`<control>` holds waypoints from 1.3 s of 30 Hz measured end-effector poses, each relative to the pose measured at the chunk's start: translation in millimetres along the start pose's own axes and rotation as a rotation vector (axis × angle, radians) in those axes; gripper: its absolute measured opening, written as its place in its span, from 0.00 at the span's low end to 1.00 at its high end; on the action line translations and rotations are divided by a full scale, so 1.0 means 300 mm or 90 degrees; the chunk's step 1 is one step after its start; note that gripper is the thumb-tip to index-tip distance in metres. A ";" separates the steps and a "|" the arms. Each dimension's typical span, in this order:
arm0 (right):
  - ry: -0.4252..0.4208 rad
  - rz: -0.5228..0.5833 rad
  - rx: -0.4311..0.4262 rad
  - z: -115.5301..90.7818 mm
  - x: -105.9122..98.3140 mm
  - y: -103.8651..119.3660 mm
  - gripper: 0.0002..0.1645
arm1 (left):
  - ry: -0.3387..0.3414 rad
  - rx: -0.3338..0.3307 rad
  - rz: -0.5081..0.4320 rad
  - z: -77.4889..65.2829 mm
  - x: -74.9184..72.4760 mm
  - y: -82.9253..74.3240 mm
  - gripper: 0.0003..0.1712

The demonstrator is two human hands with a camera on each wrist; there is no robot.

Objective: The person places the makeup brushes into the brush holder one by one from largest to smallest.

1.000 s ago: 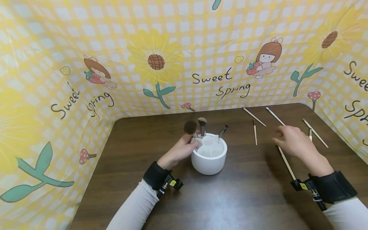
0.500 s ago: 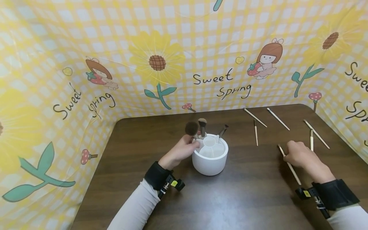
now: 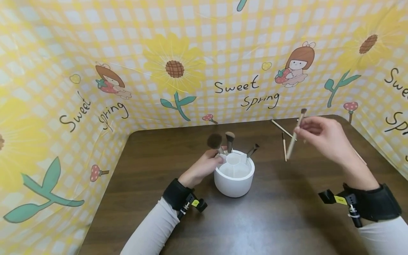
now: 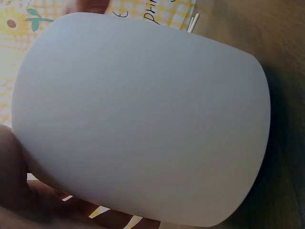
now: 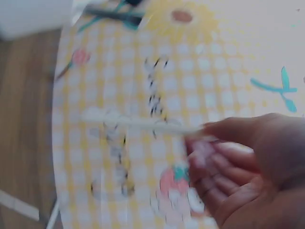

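Note:
A round white brush holder (image 3: 234, 186) with inner dividers stands on the table; its smooth wall fills most of the left wrist view. My left hand (image 3: 199, 169) grips its left rim, the fingers partly hidden behind it. A big fluffy makeup brush (image 3: 215, 141), a smaller rounded one (image 3: 230, 139) and a small angled one (image 3: 254, 148) stand in it, bristles up. To the right, my right hand (image 3: 329, 140) pinches a thin makeup brush (image 3: 291, 146) between thumb and fingers, raised above the table. Its dark bristles point up, and its pale handle slants down; the right wrist view is blurred.
Behind the raised brush lie a pale-handled brush (image 3: 279, 126) and another thin brush (image 3: 284, 148). Other loose brushes are mostly hidden by my right hand. A yellow checked cloth (image 3: 191, 95) stands around the dark wooden table (image 3: 159, 152) at the back and sides.
My right hand has reached down to the nearest loose brush, pinched it and lifted it up and leftward, turning the bristles upward. My left hand stays at the holder's rim.

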State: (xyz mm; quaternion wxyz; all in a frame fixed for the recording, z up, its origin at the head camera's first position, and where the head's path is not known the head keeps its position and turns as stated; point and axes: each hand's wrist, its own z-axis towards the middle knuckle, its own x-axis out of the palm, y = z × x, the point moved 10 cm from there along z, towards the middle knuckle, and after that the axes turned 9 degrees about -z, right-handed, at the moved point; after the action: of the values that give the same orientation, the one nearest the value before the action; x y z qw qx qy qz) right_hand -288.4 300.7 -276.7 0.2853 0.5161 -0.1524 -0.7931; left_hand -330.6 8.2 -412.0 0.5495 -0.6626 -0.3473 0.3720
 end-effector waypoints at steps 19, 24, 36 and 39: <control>0.091 0.354 -0.064 0.066 0.316 0.141 0.09 | -0.003 0.001 -0.016 0.008 0.020 0.020 0.21; 0.145 0.355 -0.074 0.075 0.422 0.097 0.09 | 0.001 0.013 -0.018 0.010 0.021 0.015 0.18; 0.238 0.334 -0.104 0.039 0.533 0.142 0.09 | -0.015 -0.014 -0.011 0.007 0.009 0.031 0.15; 0.246 0.313 -0.097 0.039 0.509 0.182 0.09 | -0.020 -0.018 -0.013 0.007 0.004 0.030 0.15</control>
State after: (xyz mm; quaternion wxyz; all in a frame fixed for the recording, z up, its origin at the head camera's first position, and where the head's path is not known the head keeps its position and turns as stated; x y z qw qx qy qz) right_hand -329.2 163.8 -354.2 0.5298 0.5822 -0.1557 -0.5968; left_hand -331.4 8.9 -421.1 0.5380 -0.6609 -0.3680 0.3719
